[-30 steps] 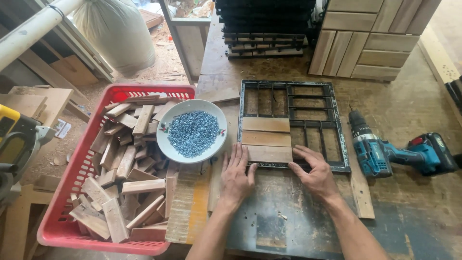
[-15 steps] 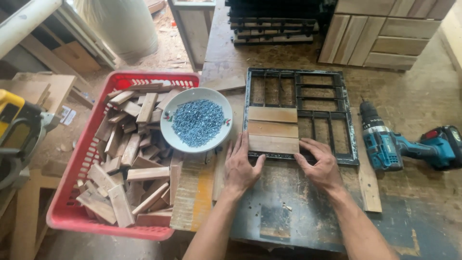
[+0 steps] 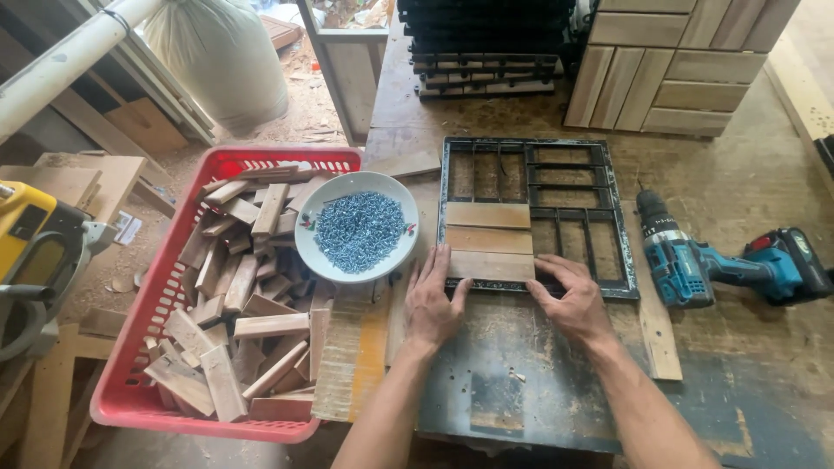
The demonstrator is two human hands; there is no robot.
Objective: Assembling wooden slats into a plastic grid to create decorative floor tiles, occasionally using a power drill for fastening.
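Slats, three short wooden ones [image 3: 487, 240], sit side by side in the lower-left quarter of a black plastic grid frame [image 3: 608, 217] lying flat on the dark workbench [image 3: 521, 408]; only the head view is available. Left hand [image 3: 432, 300] lies flat with fingers spread, fingertips on the frame's lower-left corner and the near slat's end; nothing is clasped. Right hand [image 3: 569, 300] is likewise unclenched, fingers pressing the frame's near edge just right of the slats. Judgement: slats look stiff, light, dry, rough-sawn, so little slip risk, but they appear loose in the frame and could shift if it tilts. Frame looks thin and likely flexes; best held at two opposite edges or pinned flat, as both hands do. Just left of the frame is a white bowl of bluish screws [image 3: 357, 233], resting partly on a red basket [image 3: 130, 382] full of slat offcuts. Teal cordless drill [image 3: 695, 260] lies right of the frame, close to it. Finished wooden tiles [image 3: 686, 65] are stacked at the bench's far end.
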